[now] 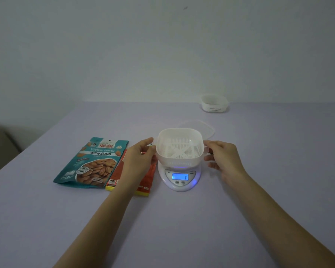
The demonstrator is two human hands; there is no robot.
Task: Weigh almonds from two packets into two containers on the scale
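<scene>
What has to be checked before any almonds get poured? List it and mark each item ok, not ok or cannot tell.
1. Basket seated on the scale: ok.
2. Display lit and reading 0: ok.
3. Hands clear of the basket: not ok; the left hand and right hand hold its sides.
4. Teal packet and red packet opened: cannot tell; both lie flat left of the scale.
5. Second container on the table: ok; it stands apart at the far edge.
</scene>
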